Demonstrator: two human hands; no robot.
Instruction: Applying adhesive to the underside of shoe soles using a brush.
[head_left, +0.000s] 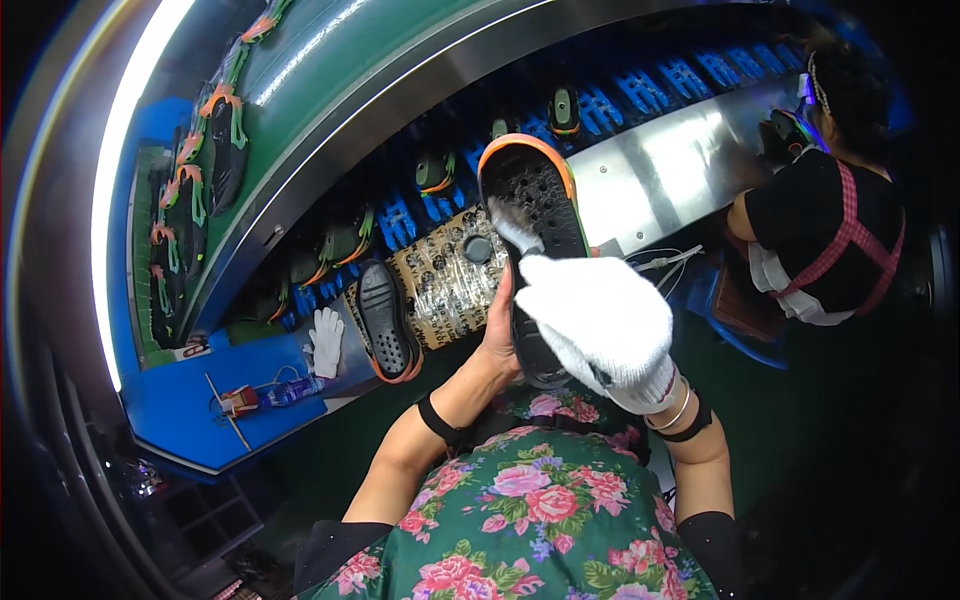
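Observation:
A black shoe sole [555, 205] with an orange edge and rows of holes stands upright in front of me. My bare left hand [500, 325] grips it by its left side, with a fingertip showing past the right edge. My right hand [600, 320], in a white knit glove, is closed on the handle of a small brush [512, 222]. The pale bristles lie against the sole's inner face and look smeared by motion. Left of my left hand, a second dark sole [385, 315] leans on a tape-covered cardboard sheet [425, 270], which carries a small round dark dish [478, 250].
A white glove [325, 342] and a purple-blue bottle [293, 391] lie on the blue tabletop [190, 405]. Blue racks [640, 90] with shoe parts run along the back, below a metal-edged green conveyor [320, 70]. Another person [825, 220] sits working at the right.

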